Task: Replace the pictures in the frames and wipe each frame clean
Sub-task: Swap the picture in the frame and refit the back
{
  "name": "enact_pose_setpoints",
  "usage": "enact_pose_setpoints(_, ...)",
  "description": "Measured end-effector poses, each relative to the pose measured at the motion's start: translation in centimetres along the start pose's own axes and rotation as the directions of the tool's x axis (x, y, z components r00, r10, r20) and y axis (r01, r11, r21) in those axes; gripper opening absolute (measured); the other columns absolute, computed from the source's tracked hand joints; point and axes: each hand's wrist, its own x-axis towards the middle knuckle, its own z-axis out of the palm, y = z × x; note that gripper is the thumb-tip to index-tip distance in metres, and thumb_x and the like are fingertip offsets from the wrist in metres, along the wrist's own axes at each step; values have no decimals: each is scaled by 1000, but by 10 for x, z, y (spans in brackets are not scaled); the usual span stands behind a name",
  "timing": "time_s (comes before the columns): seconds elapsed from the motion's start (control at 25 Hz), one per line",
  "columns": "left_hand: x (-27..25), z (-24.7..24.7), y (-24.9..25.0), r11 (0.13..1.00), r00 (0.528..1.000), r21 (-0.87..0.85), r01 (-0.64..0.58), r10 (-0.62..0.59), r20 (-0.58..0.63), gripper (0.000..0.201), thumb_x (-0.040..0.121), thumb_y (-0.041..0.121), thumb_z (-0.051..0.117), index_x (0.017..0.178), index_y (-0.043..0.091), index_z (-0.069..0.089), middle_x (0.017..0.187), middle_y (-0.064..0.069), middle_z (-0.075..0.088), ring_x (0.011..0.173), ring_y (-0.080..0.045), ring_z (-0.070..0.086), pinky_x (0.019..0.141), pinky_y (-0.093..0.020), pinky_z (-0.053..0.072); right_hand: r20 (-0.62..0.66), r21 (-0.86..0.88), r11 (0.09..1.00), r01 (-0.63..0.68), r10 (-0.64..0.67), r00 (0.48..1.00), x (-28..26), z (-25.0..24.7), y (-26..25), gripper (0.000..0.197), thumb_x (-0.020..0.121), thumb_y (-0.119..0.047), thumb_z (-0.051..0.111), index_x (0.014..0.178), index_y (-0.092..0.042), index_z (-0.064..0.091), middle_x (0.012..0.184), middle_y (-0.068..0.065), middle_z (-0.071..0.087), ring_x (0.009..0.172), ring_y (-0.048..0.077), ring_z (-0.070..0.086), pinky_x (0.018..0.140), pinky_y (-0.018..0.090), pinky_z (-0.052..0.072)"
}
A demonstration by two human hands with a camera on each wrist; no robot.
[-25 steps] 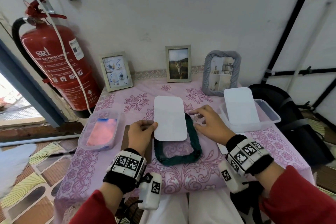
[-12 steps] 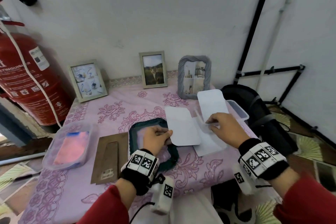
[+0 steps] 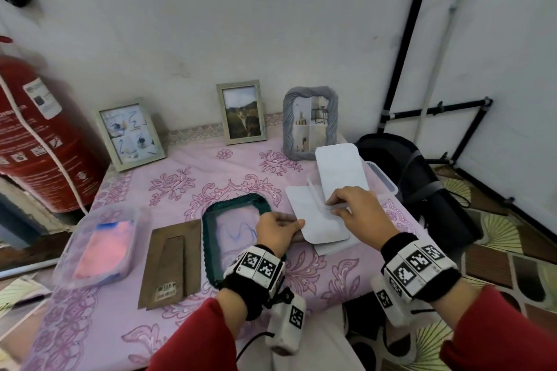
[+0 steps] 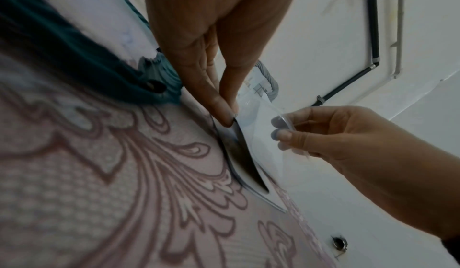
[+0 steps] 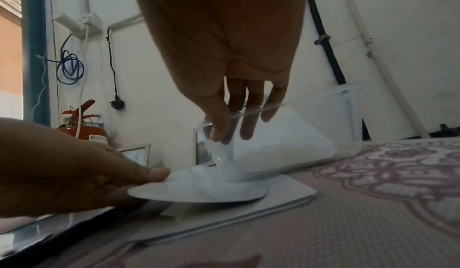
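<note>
Now the left hand [image 3: 278, 230] is pinching the white rounded card [image 3: 324, 227] shifted right of the dark-green rope-edged frame [image 3: 211, 220], while the right hand [image 3: 357, 214] is peeling what seems a clear plastic sheet [image 5: 251, 132] off it, readying a picture swap.

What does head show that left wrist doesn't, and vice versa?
Head only: three standing frames, e.g. the cat photo, the brown backing board, the tub of pink cloth, the extinguisher, and the green frame's whole outline.

Left wrist only: from low down, the left thumb and finger pinching the card's edge, lifted off the tablecloth.

Both: left hand pinching the white card, right hand pinching a clear sheet above it, part of the green frame.
</note>
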Motion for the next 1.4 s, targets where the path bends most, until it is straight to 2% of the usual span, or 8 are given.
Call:
enact_pose_setpoints(0.28,-7,-17,4,978,996,193,-82,89,-25,21,82,-6,64,102,-12,59,71,-15,62,58,-24,58,68,-34,55,1,-33,998,-57,57,998,-1,1,-8,23,80,-7,60,100,-15,66,104,1,65,106,22,55,99,39,37)
enact_pose_setpoints(0.48,-17,-59,14,893,962,390,-224,267,-58,15,82,0,65,96,3,67,82,-5,65,74,-13,59,71,-19,51,-208,3,996,84,-82,975,2,9,-39,30,73,-3,57,99,-14,66,94,-2,55,95,18,47,86,29,32)
enact_pose_setpoints(0.64,-23,-103,14,865,929,463,-191,312,-198,16,82,-1,63,94,7,68,90,-4,67,84,-14,61,77,-18,48,5,197,971,136,-140,990,11,34,-64,25,80,3,53,93,-10,70,91,4,63,82,13,53,79,23,45)
enact_pose_setpoints(0.8,-29,-135,8,830,913,537,-152,326,-245,17,79,2,67,94,9,68,87,-3,67,73,-7,57,76,-22,51,190,249,964,96,-146,971,16,59,-77,24,84,0,56,102,-6,70,100,7,70,78,6,57,67,0,42)
enact_pose_setpoints(1.0,-33,-148,-1,748,938,651,-132,307,-162,30,78,15,73,107,10,68,95,0,67,89,-18,61,83,-28,50,290,170,983,72,-120,950,22,74,-86,29,85,-7,60,114,-4,65,105,11,68,84,10,58,77,11,43)
enact_pose_setpoints(1.08,-33,-149,-3,669,944,731,-135,312,-111,33,80,21,72,112,14,67,102,-5,68,99,-24,58,90,-37,49,282,160,985,64,-108,953,23,77,-87,31,85,-6,59,116,-3,63,105,12,68,82,10,57,76,10,41)
enact_pose_setpoints(1.28,-39,-143,-5,320,939,940,-118,343,1,41,86,43,60,122,24,61,123,5,61,111,-24,46,90,-33,38,278,208,978,31,-89,956,18,84,-89,39,86,-5,58,124,-2,57,112,13,65,92,10,56,79,8,39)
enact_pose_setpoints(1.4,-42,-140,-5,207,952,972,-113,304,46,52,84,55,56,126,25,57,132,7,54,116,-23,40,92,-35,34,277,201,978,46,-102,955,17,87,-90,43,84,-8,61,127,-5,55,119,10,63,102,11,57,83,9,37)
